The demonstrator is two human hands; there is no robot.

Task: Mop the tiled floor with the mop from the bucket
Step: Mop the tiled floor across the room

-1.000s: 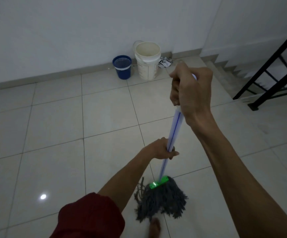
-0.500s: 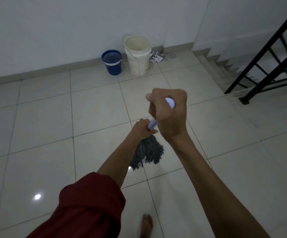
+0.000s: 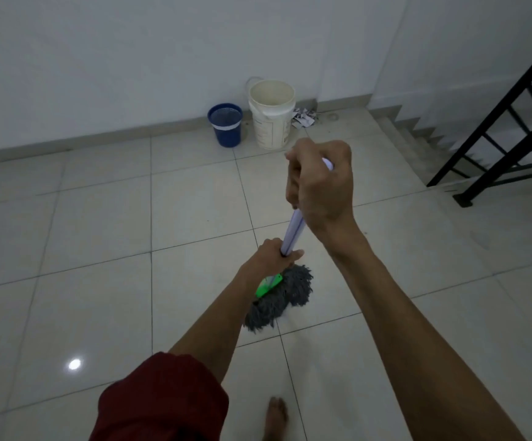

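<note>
Right hand (image 3: pixel 320 186): grip closed tight, fingers wrapped round the top of the mop handle (image 3: pixel 293 232); the handle's rounded end pokes out past the knuckles.

Left hand (image 3: pixel 272 253): lower down, grip closed round the same handle, just above the green clamp (image 3: pixel 269 285). Thumb lies across the shaft. Red sleeve (image 3: pixel 163 399) bunched at the elbow.

Handle pale lilac-white with a thin dark stripe, tilted, top leaning toward the camera.

Mop head (image 3: pixel 285 297): grey string strands, flattened and fanned out on the tiled floor (image 3: pixel 99 218), lying next to a grout line. Strands look dark, clumped.

White bucket (image 3: pixel 271 114) stands upright against the far wall, well apart from the mop head. Blue basket (image 3: pixel 225 125) just beside it on the left; crumpled paper (image 3: pixel 303 117) on its right.

Bare foot (image 3: pixel 276 415) at bottom edge, near the mop head. Black railing (image 3: pixel 512 128) and steps at right. Bright light spot (image 3: pixel 74 364) reflected on a glossy tile.
</note>
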